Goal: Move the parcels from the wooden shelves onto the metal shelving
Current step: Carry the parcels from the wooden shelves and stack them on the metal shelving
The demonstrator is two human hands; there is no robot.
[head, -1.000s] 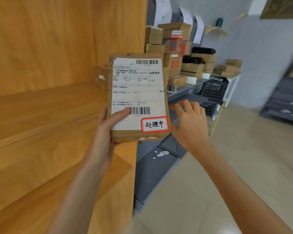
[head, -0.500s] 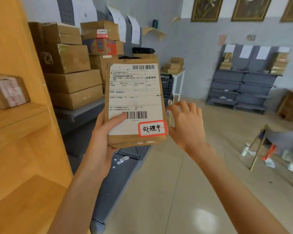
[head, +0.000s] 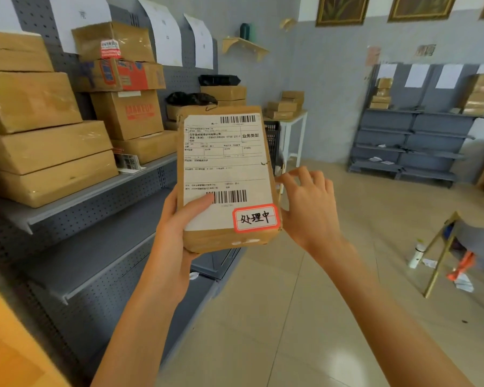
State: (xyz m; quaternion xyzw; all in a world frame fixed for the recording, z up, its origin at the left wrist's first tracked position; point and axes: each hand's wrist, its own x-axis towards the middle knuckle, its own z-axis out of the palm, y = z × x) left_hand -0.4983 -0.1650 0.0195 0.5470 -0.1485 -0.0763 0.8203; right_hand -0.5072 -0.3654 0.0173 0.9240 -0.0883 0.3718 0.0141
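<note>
A flat brown parcel (head: 227, 174) with a white shipping label and a red-bordered sticker stands upright at the centre of the view. My left hand (head: 176, 227) grips its lower left edge, thumb across the label. My right hand (head: 308, 208) hovers by its right edge with fingers loosely spread, index fingertip near the parcel's side. The grey metal shelving (head: 95, 191) runs along the left, its upper level stacked with cardboard boxes (head: 48, 146). A sliver of the wooden shelf (head: 9, 353) shows at the bottom left corner.
A second grey metal shelving unit (head: 414, 146) stands against the far wall with small parcels on top. A white table (head: 291, 121) with boxes sits at the back. A gold-legged stool (head: 453, 247) and litter lie on the tiled floor at right.
My view has swung right, away from the wooden shelves toward the grey metal shelving. The parcel stays held the same way in my left hand; my right hand stays beside it.
</note>
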